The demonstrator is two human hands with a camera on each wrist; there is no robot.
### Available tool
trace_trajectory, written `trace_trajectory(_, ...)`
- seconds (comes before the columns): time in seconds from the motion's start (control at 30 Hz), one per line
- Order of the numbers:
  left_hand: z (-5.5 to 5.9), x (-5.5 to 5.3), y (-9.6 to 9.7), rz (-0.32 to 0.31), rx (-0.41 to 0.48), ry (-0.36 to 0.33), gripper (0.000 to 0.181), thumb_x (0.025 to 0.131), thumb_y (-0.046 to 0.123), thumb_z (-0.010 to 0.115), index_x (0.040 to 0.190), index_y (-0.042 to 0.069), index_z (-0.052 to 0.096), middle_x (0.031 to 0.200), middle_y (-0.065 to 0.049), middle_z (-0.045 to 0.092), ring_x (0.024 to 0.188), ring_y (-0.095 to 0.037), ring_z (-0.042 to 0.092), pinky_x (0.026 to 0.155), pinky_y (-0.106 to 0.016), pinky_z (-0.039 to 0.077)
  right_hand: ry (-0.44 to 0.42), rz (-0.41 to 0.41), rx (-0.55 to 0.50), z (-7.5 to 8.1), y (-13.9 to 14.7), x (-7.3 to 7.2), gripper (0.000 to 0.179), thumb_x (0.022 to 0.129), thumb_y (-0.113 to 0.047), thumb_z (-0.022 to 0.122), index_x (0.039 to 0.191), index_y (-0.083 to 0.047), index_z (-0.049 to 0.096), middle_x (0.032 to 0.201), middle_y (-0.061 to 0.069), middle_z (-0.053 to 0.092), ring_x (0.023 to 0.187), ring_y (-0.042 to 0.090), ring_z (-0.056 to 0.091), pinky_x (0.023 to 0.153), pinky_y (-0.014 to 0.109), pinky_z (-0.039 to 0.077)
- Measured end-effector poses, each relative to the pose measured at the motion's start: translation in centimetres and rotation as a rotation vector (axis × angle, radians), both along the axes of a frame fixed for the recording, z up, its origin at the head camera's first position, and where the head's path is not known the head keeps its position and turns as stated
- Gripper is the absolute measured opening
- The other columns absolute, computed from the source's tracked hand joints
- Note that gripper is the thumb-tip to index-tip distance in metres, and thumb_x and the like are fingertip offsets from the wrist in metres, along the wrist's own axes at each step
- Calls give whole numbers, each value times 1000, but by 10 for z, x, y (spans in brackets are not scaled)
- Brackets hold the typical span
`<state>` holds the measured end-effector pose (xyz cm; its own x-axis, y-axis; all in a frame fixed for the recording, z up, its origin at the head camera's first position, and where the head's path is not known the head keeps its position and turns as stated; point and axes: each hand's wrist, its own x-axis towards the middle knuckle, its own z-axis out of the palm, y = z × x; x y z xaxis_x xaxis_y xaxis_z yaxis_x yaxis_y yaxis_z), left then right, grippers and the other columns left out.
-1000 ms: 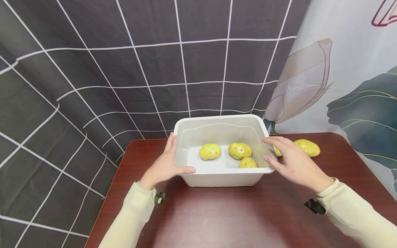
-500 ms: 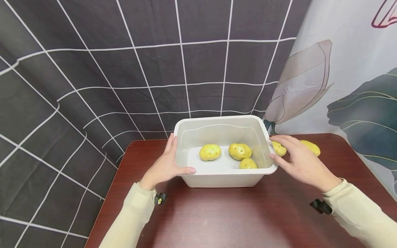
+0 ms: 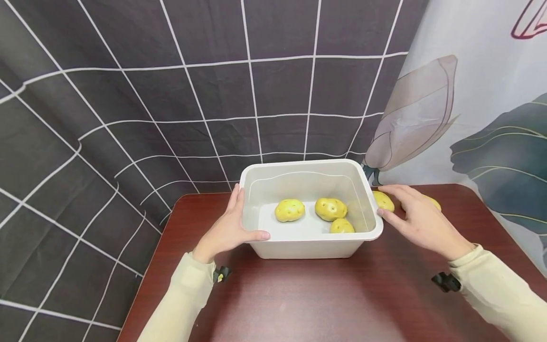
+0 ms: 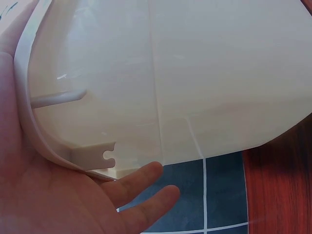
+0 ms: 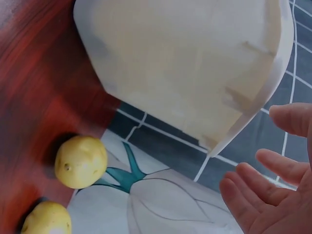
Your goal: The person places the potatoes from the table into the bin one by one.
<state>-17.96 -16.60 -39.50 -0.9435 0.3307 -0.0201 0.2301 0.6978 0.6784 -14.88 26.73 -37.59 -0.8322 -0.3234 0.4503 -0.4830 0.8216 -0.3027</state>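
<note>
A white plastic bin (image 3: 312,237) stands on the table with three yellow potatoes (image 3: 289,210) inside. My left hand (image 3: 224,232) rests against its left end, the thumb lying on the front rim. In the left wrist view the fingers (image 4: 151,209) stretch out past the bin's rim, nearly straight. Just off the bin's right end, my right hand (image 3: 420,223) hovers with loosely bent fingers and holds nothing. Beyond it are two more potatoes, one (image 3: 383,201) beside the bin and another (image 3: 434,203) partly hidden by the hand. Both potatoes (image 5: 81,162) lie on the table in the right wrist view.
The reddish-brown table (image 3: 290,299) extends toward me in front of the bin. Behind it hangs a dark cloth (image 3: 282,90) with white grid lines. A pale cloth (image 3: 470,156) with a leaf and flower print hangs at the right.
My right hand has moved off the bin's right rim to the right, over toward the potatoes outside. The left hand and the bin stay nearly where they were.
</note>
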Motion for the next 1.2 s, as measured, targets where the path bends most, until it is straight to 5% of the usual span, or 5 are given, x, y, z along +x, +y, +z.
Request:
trace_trajectory(0.23, 0, 0, 0, 5, -3, -12, 136, 69, 61, 85, 162, 10, 1, 168, 1, -13, 145, -34, 34, 108, -50, 40, -31, -54, 3, -4, 6, -3, 53, 87, -23, 79, 132, -4, 60, 122, 12, 64, 93, 22, 57, 75, 44, 46)
trace_trajectory(0.53, 0, 0, 0, 5, -12, -7, 137, 68, 64, 84, 162, 10, 1, 168, 0, -12, 143, -34, 36, 107, -51, 41, -73, -71, -30, -13, 13, -9, 50, 89, -20, 77, 132, -2, 59, 126, 17, 62, 108, 34, 58, 84, 52, 46)
trace_trajectory(1.2, -1, 0, 0, 9, -12, -4, 134, 70, 57, 87, 162, 9, 1, 168, 1, -12, 145, -35, 34, 109, -52, 39, -163, -126, -58, -32, 20, -27, 52, 94, -22, 68, 136, 5, 53, 129, 28, 56, 100, 41, 58, 79, 60, 49)
